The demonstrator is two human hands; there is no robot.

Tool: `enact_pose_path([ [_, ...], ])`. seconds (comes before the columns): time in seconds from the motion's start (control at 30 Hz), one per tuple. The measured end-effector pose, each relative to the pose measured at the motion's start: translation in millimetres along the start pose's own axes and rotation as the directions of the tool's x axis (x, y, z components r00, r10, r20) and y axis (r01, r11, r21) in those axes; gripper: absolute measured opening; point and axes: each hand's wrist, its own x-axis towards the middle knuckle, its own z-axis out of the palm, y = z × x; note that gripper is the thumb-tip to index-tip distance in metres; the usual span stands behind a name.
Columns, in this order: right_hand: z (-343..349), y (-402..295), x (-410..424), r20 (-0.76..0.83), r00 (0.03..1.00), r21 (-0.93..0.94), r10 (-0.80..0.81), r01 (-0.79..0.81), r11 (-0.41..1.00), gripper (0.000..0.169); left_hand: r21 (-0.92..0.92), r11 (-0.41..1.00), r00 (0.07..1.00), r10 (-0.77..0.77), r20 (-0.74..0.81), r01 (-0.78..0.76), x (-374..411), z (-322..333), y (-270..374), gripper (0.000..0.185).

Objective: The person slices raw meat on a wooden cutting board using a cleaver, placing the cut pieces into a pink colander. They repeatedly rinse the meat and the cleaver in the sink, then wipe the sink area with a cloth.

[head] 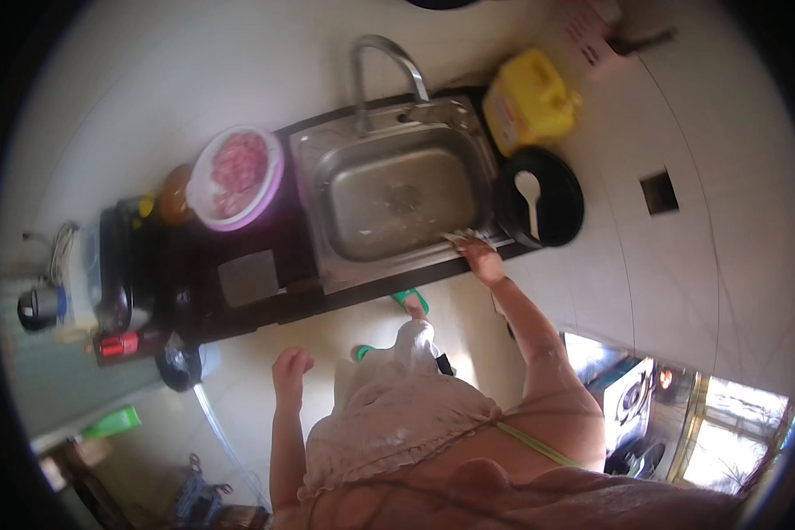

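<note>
My right hand [482, 260] presses a crumpled whitish cloth [462, 236] onto the front right rim of a stainless steel sink [344, 265]. The sink basin [397, 172] looks wet, with a drain at its middle and small pale bits near its front. A curved metal faucet [397, 50] rises behind it. My left hand [293, 369] hangs in front of the counter, away from everything on it. Its fingers are curled in and I see nothing in them.
Left of the sink, a white-and-pink bowl [273, 179] holds pink pieces, perhaps raw meat. At right stand a yellow jug [527, 99] and a black round container [563, 199] with a pale rice paddle [529, 192]. A square plate or board [248, 278] lies on the dark counter [298, 245].
</note>
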Motion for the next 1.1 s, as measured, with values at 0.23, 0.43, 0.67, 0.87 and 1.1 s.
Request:
enact_pose_path([
  [0.23,-29.3,-81.7,161.4,0.189,0.916,0.856,0.355,-0.330,0.397,0.022,-0.264,0.950,0.932,-0.241,-0.271,0.168,17.9,1.9,-30.0,0.018],
  [0.43,34.3,-185.0,261.3,0.411,0.910,0.802,-0.059,-0.330,0.498,0.016,-0.072,0.962,0.657,-0.232,-0.717,0.262,132.4,16.5,-53.0,0.064],
  [0.67,85.6,-289.0,267.4,0.776,0.522,0.594,-0.354,-0.793,0.132,0.031,0.206,0.844,0.541,-0.114,-0.833,0.495,152.0,23.8,-18.1,0.074],
  [0.87,120.5,-327.3,266.8,0.524,0.626,0.681,-0.578,0.100,0.725,0.051,-0.132,0.981,0.585,-0.192,-0.788,0.143,76.3,-23.4,-82.9,0.029],
  [1.1,180.8,-375.8,242.5,0.320,0.620,0.261,-0.716,0.669,0.696,0.074,-0.305,0.941,0.441,-0.338,-0.832,0.145,-51.7,-45.8,-85.8,0.026],
])
